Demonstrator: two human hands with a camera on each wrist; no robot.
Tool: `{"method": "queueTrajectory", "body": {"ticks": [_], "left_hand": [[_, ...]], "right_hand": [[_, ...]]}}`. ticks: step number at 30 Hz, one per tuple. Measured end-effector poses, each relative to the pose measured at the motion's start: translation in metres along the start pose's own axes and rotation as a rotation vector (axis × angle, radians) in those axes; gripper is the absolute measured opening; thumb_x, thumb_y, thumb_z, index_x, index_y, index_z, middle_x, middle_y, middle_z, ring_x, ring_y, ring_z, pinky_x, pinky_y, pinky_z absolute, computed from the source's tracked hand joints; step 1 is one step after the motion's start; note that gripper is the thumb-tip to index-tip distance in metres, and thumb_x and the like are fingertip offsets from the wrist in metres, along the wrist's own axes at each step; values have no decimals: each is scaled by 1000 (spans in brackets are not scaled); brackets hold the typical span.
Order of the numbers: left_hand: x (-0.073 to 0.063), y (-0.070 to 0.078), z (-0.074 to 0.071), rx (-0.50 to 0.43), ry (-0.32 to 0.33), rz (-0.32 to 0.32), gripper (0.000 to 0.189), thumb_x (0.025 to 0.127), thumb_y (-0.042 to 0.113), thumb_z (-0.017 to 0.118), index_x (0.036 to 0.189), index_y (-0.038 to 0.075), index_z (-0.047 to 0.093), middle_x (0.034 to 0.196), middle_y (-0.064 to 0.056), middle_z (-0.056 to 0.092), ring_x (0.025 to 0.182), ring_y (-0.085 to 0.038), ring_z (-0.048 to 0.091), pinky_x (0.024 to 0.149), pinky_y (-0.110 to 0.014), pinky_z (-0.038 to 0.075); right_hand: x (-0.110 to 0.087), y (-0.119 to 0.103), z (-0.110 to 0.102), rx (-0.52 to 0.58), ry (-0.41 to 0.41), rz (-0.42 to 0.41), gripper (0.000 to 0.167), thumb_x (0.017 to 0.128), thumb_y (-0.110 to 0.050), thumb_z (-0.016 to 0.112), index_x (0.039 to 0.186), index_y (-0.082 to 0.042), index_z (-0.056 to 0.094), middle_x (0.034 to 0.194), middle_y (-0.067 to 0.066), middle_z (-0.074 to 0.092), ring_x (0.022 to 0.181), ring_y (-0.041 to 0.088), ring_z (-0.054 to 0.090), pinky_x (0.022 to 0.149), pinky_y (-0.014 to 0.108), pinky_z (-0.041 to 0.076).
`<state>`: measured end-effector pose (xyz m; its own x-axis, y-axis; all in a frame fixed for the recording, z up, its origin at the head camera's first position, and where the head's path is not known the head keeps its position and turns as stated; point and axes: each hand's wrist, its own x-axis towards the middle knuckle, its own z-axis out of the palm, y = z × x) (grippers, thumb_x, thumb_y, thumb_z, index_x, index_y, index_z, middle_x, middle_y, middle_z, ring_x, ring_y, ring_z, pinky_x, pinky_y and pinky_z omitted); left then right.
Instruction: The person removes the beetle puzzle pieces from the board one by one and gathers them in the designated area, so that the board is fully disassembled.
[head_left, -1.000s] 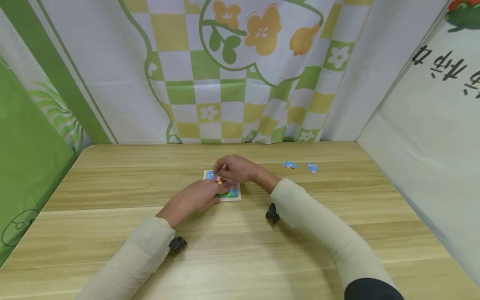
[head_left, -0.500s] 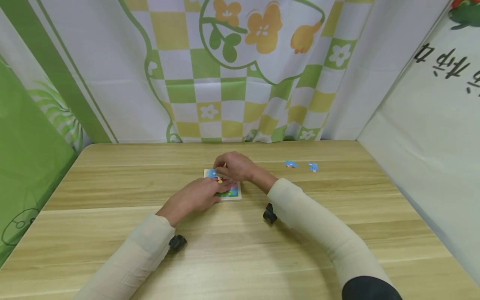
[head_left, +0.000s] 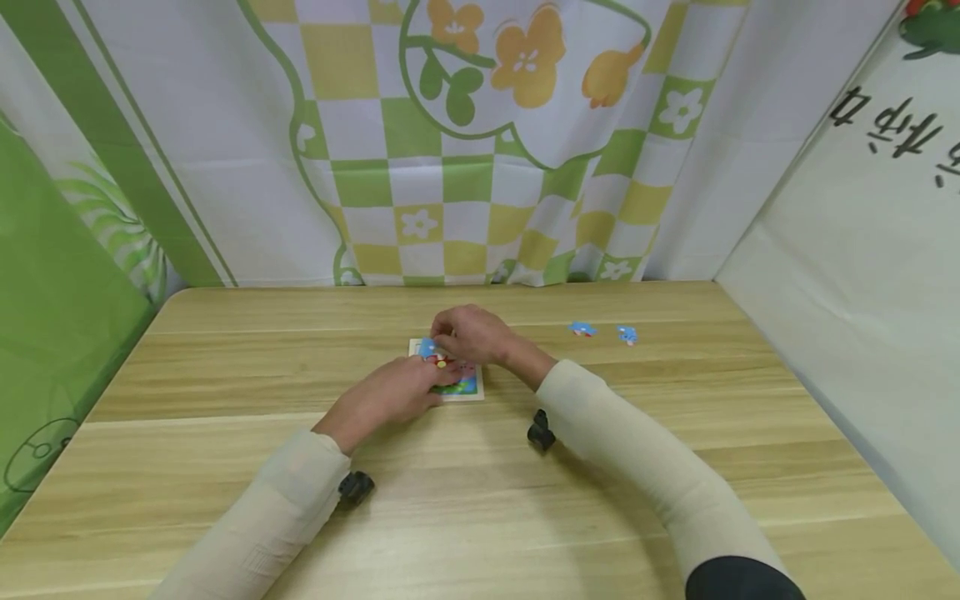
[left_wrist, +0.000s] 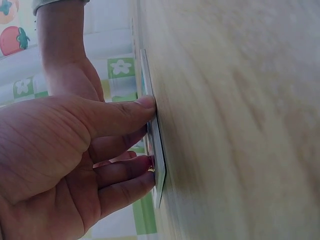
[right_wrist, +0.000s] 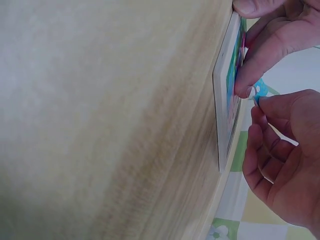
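- The board lies flat on the table, ahead of the person at about twelve o'clock.
- The left hand comes in from eight o'clock, fingers spread with tips resting on the board, thumb against its near edge.
- The right hand, at the board's one o'clock, pinches a blue piece between thumb and finger.
- Two loose pieces, the nearer and the farther, lie between two and three o'clock from the board.
- The blue piece could slip or drop askew, I judge, as the grip is small.
- The left fingertips reach close to the blue piece and might obstruct it.
- Should the left hand ease off, a sideways push could slide the board; too hard a press might shift fitted parts.
- Against a second ago, the right fingertips sit slightly nearer twelve o'clock, baring more blue at the board's eleven o'clock; the left hand and loose pieces look unchanged.
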<state>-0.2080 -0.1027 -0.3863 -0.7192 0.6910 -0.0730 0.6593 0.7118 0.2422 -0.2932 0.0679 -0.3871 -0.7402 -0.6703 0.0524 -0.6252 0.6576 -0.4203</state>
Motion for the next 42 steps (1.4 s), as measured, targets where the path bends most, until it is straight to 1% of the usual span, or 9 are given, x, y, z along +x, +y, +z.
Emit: {"method": "queueTrajectory", "body": {"ticks": [5, 8, 13, 21, 29, 34, 37, 39, 42], "left_hand": [[0, 1, 0, -12, 18, -4, 49, 96, 12, 75, 143, 13, 63, 125, -16, 69, 97, -30, 69, 82, -46, 57], [0, 2, 0, -11, 20, -16, 45, 96, 13, 75, 140, 11, 66, 116, -17, 73, 94, -30, 69, 83, -47, 56], [-1, 3, 0, -13, 3, -51, 45, 97, 15, 74, 141, 11, 65, 113, -18, 72, 91, -31, 67, 82, -47, 55], [0, 5, -1, -16, -8, -79, 45, 98, 16, 74, 142, 10, 65, 115, -18, 70, 99, -31, 65, 89, -46, 53], [1, 6, -1, -31, -11, -80, 46, 98, 14, 73, 142, 8, 63, 123, -19, 69, 105, -33, 66, 93, -47, 52], [2, 9, -1, -36, -22, -83, 45, 99, 13, 71, 142, 7, 63, 126, -18, 68, 112, -35, 64, 98, -48, 50], [2, 11, -2, -43, -35, -91, 44, 100, 11, 69, 143, 5, 61, 131, -19, 66, 118, -34, 62, 101, -47, 48], [3, 12, -3, -48, -45, -97, 44, 100, 9, 68, 143, 4, 61, 134, -20, 64, 121, -34, 61, 103, -47, 48], [3, 12, -4, -44, -56, -97, 45, 100, 6, 66, 144, 4, 60, 136, -21, 63, 122, -34, 61, 103, -47, 48]], "right_hand": [[-1, 1, -3, 6, 25, 40, 14, 102, -16, 63, 105, -10, 75, 103, 2, 74, 95, 17, 66, 87, 35, 52], [-3, 3, -9, 22, 32, 53, 15, 103, -16, 62, 107, -9, 74, 107, 4, 74, 101, 19, 66, 92, 37, 51], [-9, 11, -22, 58, 32, 82, 17, 105, -16, 59, 109, -8, 73, 109, 6, 73, 104, 20, 65, 93, 39, 50], [-25, 32, -41, 64, 67, 121, 16, 104, -16, 61, 108, -6, 74, 103, 6, 72, 100, 22, 65, 92, 40, 50], [-40, 56, -61, 86, 80, 105, 15, 101, -5, 61, 100, 1, 74, 94, 10, 73, 94, 26, 64, 89, 44, 51], [-52, 69, -72, 108, 52, 180, 13, 100, -5, 62, 102, 1, 73, 98, 10, 73, 97, 28, 64, 92, 46, 50], [-56, 76, -77, 78, 45, 213, 14, 100, -7, 63, 103, 1, 74, 100, 10, 74, 98, 29, 64, 94, 47, 48], [-59, 81, -81, 59, 30, 224, 14, 100, -7, 63, 103, 0, 75, 100, 9, 75, 93, 26, 63, 90, 44, 49], [-63, 91, -85, 53, -10, 239, 14, 101, -8, 62, 103, -1, 75, 98, 9, 74, 72, 20, 61, 74, 39, 52]]}}
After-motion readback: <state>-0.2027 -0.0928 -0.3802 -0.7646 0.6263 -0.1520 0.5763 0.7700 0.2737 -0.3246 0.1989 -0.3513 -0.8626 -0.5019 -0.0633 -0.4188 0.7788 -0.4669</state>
